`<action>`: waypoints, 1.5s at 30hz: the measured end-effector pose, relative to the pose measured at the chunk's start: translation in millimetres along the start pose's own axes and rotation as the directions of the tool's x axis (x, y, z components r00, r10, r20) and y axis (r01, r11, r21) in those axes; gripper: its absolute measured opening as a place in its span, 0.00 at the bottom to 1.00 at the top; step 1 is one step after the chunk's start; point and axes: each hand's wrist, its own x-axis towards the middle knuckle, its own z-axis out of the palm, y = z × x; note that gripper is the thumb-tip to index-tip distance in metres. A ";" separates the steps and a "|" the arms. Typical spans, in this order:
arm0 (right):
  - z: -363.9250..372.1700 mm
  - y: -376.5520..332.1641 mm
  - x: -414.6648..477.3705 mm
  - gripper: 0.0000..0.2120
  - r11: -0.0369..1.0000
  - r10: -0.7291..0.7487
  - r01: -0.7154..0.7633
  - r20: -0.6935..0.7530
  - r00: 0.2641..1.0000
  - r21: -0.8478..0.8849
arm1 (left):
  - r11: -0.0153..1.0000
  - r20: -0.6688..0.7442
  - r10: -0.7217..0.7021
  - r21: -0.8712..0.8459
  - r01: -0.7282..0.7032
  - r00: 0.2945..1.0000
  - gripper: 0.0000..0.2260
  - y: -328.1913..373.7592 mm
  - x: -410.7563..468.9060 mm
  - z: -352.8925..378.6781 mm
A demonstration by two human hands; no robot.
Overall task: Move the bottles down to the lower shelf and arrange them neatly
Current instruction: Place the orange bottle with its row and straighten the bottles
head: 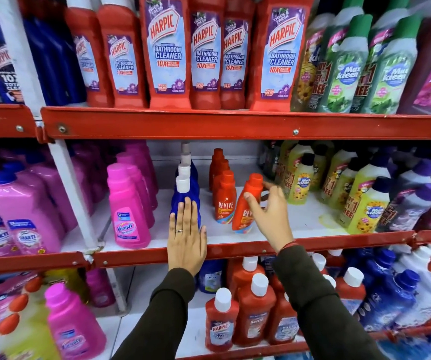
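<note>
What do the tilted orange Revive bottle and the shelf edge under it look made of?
Tilted Revive bottle: apparently glossy moulded plastic, with soft highlights and a printed label. Shelf edge: likely red-painted metal; screws and chipped, scuffed paint show along it.

An orange Revive bottle [245, 203] tilts left at frame centre on the middle shelf [235, 249]. Left of it stands an upright Revive row [224, 196], then a blue, white-capped row [187, 188].

Mid-frame, the middle shelf [235, 248] offers bare white floor right of the tilted orange Revive bottle [245, 203], as far as the yellow-green bottles [365, 206]. A narrow lane runs between the blue bottle row [187, 183] and the orange row [223, 188]. The red beam [235, 124] above caps headroom.
</note>
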 end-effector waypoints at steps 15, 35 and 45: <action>38.2 -2.4 -20.4 0.27 0.999 0.022 -0.021 0.041 0.999 -0.038 | 0.999 0.017 -0.001 -0.034 0.002 1.000 0.33 -0.6 -0.7 -2.0; 33.8 5.2 -54.4 0.18 0.737 0.297 -0.471 0.393 0.870 0.485 | 0.417 0.470 -0.143 -0.770 0.484 0.871 0.30 77.4 8.7 -41.0; 37.7 10.1 -56.6 0.35 0.738 0.335 -0.514 0.424 0.841 0.436 | -0.143 0.847 -0.153 -0.528 0.837 0.509 0.36 89.3 26.8 -27.9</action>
